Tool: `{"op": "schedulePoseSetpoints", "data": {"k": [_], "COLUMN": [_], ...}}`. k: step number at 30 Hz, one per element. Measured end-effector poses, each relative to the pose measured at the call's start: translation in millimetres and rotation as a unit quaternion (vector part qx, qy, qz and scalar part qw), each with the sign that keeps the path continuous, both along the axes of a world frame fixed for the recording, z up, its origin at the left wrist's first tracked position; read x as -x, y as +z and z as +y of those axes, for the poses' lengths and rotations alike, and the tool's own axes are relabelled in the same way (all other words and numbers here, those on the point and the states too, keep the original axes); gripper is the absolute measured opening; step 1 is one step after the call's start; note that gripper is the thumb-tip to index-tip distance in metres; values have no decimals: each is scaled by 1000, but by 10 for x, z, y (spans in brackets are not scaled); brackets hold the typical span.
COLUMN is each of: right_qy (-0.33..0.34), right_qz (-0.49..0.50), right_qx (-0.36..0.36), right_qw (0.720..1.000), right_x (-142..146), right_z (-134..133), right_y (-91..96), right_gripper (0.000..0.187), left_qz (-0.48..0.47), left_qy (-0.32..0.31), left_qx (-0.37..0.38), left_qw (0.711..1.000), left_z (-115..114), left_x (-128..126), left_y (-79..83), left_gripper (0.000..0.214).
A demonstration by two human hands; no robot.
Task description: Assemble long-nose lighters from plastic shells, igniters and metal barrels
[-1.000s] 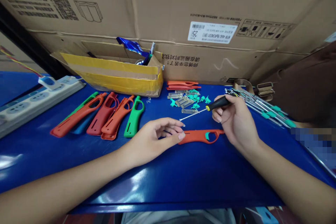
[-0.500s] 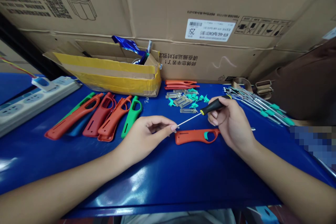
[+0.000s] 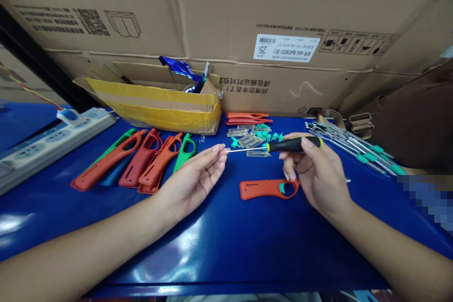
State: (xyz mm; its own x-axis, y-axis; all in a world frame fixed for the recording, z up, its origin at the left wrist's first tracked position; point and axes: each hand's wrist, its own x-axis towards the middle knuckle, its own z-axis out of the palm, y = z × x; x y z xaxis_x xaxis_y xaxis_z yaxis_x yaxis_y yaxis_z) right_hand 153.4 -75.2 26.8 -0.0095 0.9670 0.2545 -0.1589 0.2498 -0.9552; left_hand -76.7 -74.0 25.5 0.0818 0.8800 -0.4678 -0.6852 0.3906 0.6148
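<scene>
My right hand (image 3: 316, 174) is closed round the black and yellow handle of a screwdriver (image 3: 292, 145), whose thin shaft points left. At its tip, the thumb and forefinger of my left hand (image 3: 200, 174) are pinched together on something too small to make out, perhaps a screw. Below the shaft an orange lighter (image 3: 260, 189) with a green trigger lies on the blue table (image 3: 219, 245); its metal tube passes behind my right hand. Clear fuel tanks (image 3: 250, 140) and small green triggers (image 3: 262, 133) lie scattered beyond the screwdriver.
Red, orange and green lighter shells (image 3: 155, 165) lie at left, beside a white power strip (image 3: 53, 144). A yellow-taped carton (image 3: 159, 115) stands behind them. More orange shells (image 3: 247, 119) lie at the back; metal lighter tubes (image 3: 357, 148) are heaped at right.
My left hand has risen and turned its palm more upward, carrying the pinch away from the orange lighter. The screwdriver has swung from slanted to nearly level, its tip still at my left fingertips.
</scene>
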Motion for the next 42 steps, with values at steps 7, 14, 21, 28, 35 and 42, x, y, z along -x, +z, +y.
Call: {"op": "schedulePoseSetpoints", "data": {"k": [7,14,21,28,35,42], "right_qy": [8,6,6,0,3,0], "right_qz": [-15,-14,-11,-21,-2,-17], "right_qx": [-14,-6,12,17,33,15], "right_qw": [1000,1000,1000,1000,999,1000], "right_x": [15,26,36,39,45,34], "right_z": [-25,-21,-25,-28,-24,-28], "right_y": [-55,-76,-65,-54,-57,-80], "right_gripper": [20,21,22,25,24,24], "left_qz": [-29,-41,-45,-48,-47,-42], "left_qy": [10,14,20,28,39,52], "left_qx": [14,18,22,26,30,23], "left_qw": [999,999,999,998,998,998], "left_z": [4,-3,1,7,-3,-6], "left_x": [-9,-3,-5,-13,-30,-32], "left_y": [13,9,1,3,28,15], "left_gripper": [23,25,23,24,26,25]}}
